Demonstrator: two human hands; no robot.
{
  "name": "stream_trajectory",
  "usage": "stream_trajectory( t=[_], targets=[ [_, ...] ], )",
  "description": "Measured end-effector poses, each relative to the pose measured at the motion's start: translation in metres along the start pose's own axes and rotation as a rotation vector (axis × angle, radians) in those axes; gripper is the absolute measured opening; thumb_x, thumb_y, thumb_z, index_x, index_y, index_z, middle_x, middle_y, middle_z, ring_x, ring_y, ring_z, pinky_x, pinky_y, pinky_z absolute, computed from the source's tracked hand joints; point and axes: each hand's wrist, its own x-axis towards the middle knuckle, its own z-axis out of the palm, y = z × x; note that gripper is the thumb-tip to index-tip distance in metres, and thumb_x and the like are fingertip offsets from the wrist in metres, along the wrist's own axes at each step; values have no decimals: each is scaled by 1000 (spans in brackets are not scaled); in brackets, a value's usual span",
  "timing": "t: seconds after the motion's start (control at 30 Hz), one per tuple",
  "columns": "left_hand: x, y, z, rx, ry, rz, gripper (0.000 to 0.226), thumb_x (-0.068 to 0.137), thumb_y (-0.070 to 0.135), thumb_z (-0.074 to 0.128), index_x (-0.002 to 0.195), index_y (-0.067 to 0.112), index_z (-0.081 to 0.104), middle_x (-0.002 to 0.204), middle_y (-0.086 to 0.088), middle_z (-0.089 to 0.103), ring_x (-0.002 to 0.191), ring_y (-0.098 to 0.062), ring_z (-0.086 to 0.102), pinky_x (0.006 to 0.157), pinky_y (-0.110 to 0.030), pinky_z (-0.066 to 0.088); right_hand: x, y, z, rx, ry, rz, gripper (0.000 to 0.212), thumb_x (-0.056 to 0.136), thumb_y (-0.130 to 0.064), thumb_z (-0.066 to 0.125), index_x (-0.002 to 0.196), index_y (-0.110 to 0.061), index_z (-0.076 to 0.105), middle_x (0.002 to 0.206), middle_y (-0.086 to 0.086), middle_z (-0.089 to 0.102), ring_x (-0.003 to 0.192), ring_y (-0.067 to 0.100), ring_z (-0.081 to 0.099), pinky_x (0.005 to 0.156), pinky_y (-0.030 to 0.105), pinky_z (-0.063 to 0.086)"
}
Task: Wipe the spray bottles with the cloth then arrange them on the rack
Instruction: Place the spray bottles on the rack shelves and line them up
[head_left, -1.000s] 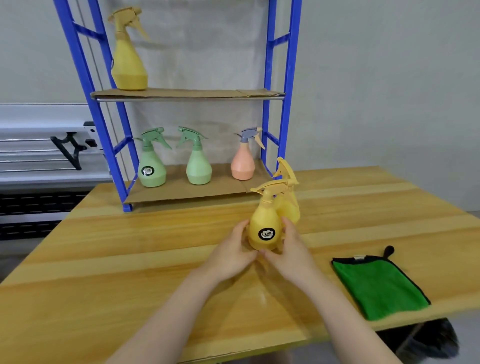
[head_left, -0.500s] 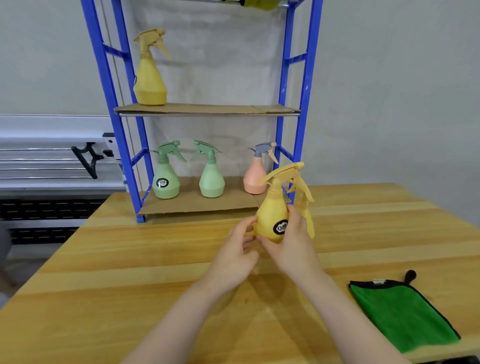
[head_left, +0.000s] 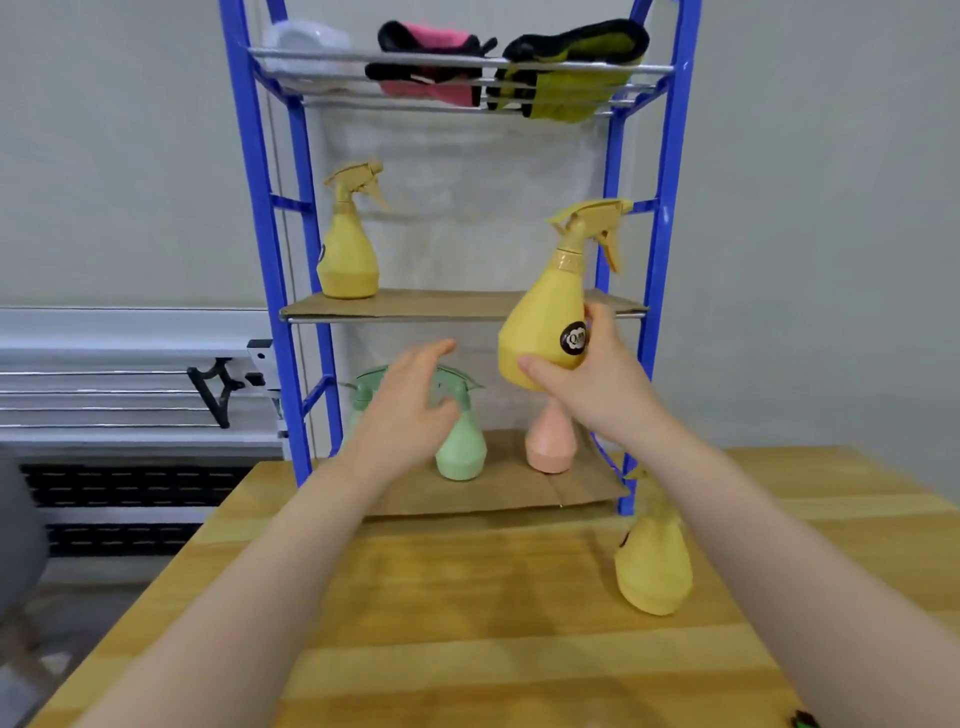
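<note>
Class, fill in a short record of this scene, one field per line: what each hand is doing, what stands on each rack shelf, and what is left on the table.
Right hand: grips the raised yellow bottle, tilted, in front of the middle shelf
Left hand: open, holds nothing
Top shelf: folded cloths
Middle shelf: one upright yellow bottle on shelf
Bottom shelf: two green bottles, one peach bottle
Table: another yellow bottle on table

A round black label is showing on the yellow spray bottle (head_left: 545, 322), just beside the right hand (head_left: 597, 374) thumb gripping it (pale lettering beginning with something like a "Q", too blurred to read). Nothing else is carrying legible text.
</note>
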Motion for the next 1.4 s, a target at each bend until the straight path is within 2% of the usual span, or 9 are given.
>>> stream_trajectory(
  t=[0.13, 0.23, 0.33, 0.5, 0.63, 0.77, 1.07, 1.27, 1.4],
  targets=[
    [43, -23, -12, 202, 102, -15, 61, 86, 12, 57, 145, 14, 39, 149, -7, 38, 139, -23, 31, 114, -35, 25, 43, -22, 13, 0, -21, -54, 82, 77, -43, 77, 141, -20, 31, 121, -7, 53, 102, 13, 54, 82, 29, 46],
    [62, -38, -14, 504, 71, -10, 64, 83, 20, 56, 144, 15, 38, 149, -7, 38, 140, -26, 29, 119, -43, 15, 71, -31, 23, -92, -35, -95, 82, 77, -45, 76, 141, -19, 31, 124, -1, 53, 98, 14, 51, 78, 27, 39],
    [68, -42, -15, 609, 63, -10, 58, 85, 22, 54, 142, 20, 39, 139, -1, 44, 135, -23, 34, 119, -42, 6, 91, -34, 32, -131, -48, -110, 81, 77, -43, 76, 140, -18, 32, 124, 1, 54, 97, 15, 52, 76, 26, 38],
    [74, -47, -17, 621, 109, 86, 43, 83, 16, 53, 127, 14, 52, 117, -7, 54, 110, -29, 48, 103, -36, 31, 127, -34, 50, -209, -109, -51, 83, 79, -44, 74, 142, -15, 28, 128, 4, 54, 106, 22, 54, 81, 32, 43],
    [76, -51, -16, 603, 145, 80, 35, 84, 17, 52, 119, 15, 55, 110, -6, 54, 102, -28, 49, 87, -33, 35, 154, -32, 62, -316, -177, 16, 85, 80, -48, 72, 141, -9, 27, 133, 9, 52, 117, 28, 54, 92, 40, 48],
    [79, -58, -12, 601, 198, 90, 33, 80, 15, 55, 113, 15, 60, 103, -5, 57, 93, -28, 52, 80, -32, 37, 175, -31, 73, -296, -213, 56, 83, 80, -46, 73, 140, -10, 29, 130, 7, 50, 109, 24, 51, 91, 37, 46],
    [79, -65, -9, 591, 244, 101, 37, 82, 17, 57, 119, 19, 58, 100, -2, 56, 89, -24, 51, 81, -31, 41, 207, -19, 100, -245, -173, 117, 83, 81, -45, 71, 143, -13, 27, 136, 8, 48, 105, 24, 48, 83, 33, 40],
    [79, -68, -8, 590, 249, 106, 40, 83, 18, 56, 123, 19, 57, 107, -3, 58, 93, -24, 52, 84, -33, 42, 212, -12, 105, -217, -168, 120, 88, 78, -46, 72, 145, -14, 24, 135, 6, 49, 103, 23, 48, 87, 34, 43],
    [78, -67, -8, 568, 240, 107, 43, 84, 18, 56, 127, 19, 55, 115, -4, 57, 101, -25, 52, 91, -33, 41, 211, -14, 103, -210, -196, 131, 94, 79, -47, 73, 149, -15, 19, 141, 6, 46, 119, 26, 50, 96, 37, 44]
  ],
)
